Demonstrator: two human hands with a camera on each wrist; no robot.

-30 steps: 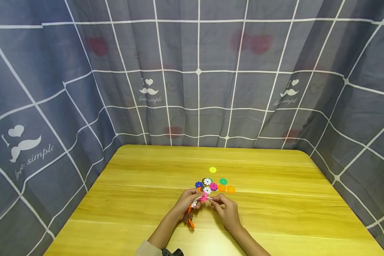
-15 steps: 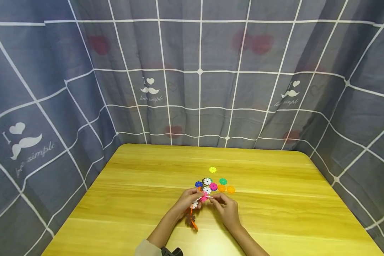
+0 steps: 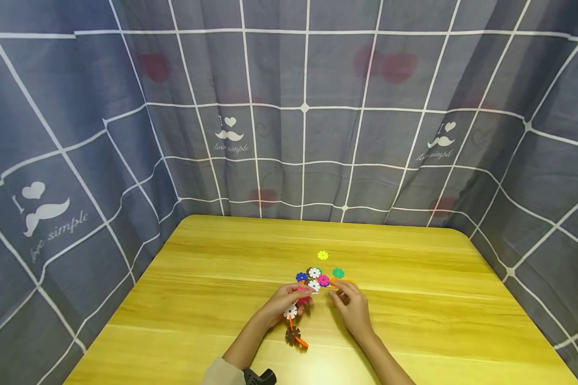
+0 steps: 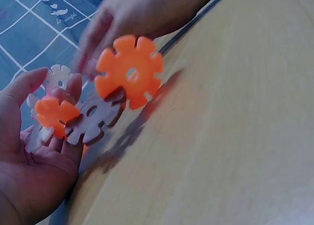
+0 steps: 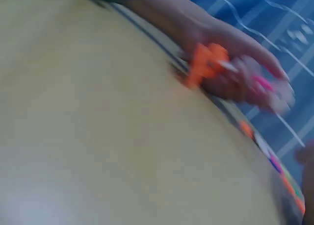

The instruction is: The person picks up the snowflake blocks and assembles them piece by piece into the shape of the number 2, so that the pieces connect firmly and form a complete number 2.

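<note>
In the head view my left hand (image 3: pixel 276 306) grips a chain of notched plastic discs. A pink disc (image 3: pixel 302 295) shows by its fingertips and a white disc (image 3: pixel 290 313) just below. The loose end hangs toward the near side of the table. The left wrist view shows that end close up: a brown disc (image 4: pixel 105 112) slotted between a smaller-looking orange disc (image 4: pixel 51 112) and a large orange disc (image 4: pixel 115 70). My right hand (image 3: pixel 355 313), apart from the chain, reaches to the orange discs of the pile with bent, spread fingers; nothing shows between them.
Loose discs lie on the wooden table (image 3: pixel 414 321) just beyond my hands: blue (image 3: pixel 301 277), white (image 3: pixel 314 272), magenta (image 3: pixel 323 280) and green (image 3: pixel 338 273), some overlapping. A yellow disc (image 3: pixel 322 255) lies farther back. A grey checked curtain (image 3: pixel 279 133) surrounds the table.
My right hand has come off the chain's upper end and moved right to the orange discs. The chain's hanging end has swung slightly right while the left hand keeps its grip.
</note>
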